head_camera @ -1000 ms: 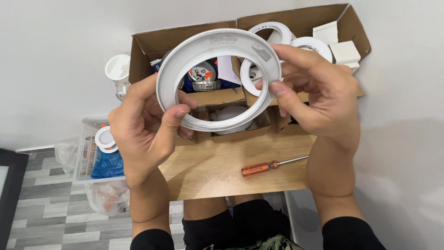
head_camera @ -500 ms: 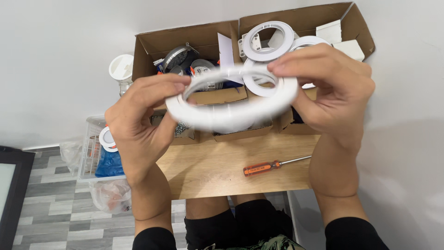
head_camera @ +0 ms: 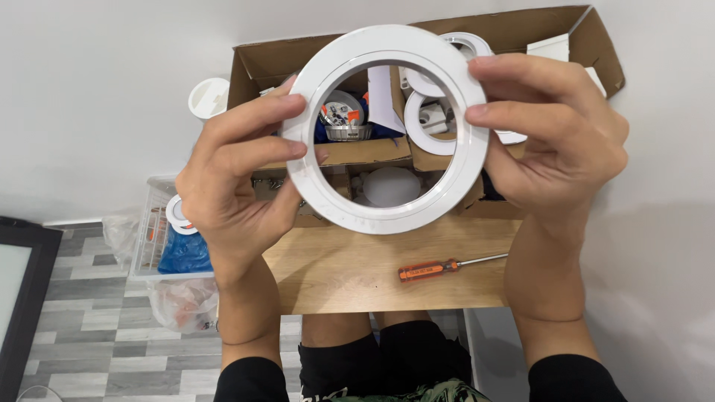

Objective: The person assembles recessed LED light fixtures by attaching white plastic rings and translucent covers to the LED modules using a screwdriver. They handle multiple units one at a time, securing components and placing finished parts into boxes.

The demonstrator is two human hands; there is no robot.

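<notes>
I hold a large white plastic ring (head_camera: 387,214) up in front of me, its flat face turned toward the camera. My left hand (head_camera: 231,182) grips its left rim, with fingers across the front. My right hand (head_camera: 555,141) grips the right rim the same way. Through the ring's hole I see parts of the open cardboard box (head_camera: 268,63) behind it: a white dome (head_camera: 389,186), a small metal part (head_camera: 344,123) and more white rings (head_camera: 426,119).
An orange-handled screwdriver (head_camera: 436,268) lies on the small wooden table (head_camera: 335,279) below the ring. A clear plastic bin (head_camera: 160,238) with blue and white items stands on the grey floor at left. White walls are on both sides.
The ring has been turned over from nearly edge-on half a second ago to face-on now. Both hands kept their grip on its rims and rose slightly.
</notes>
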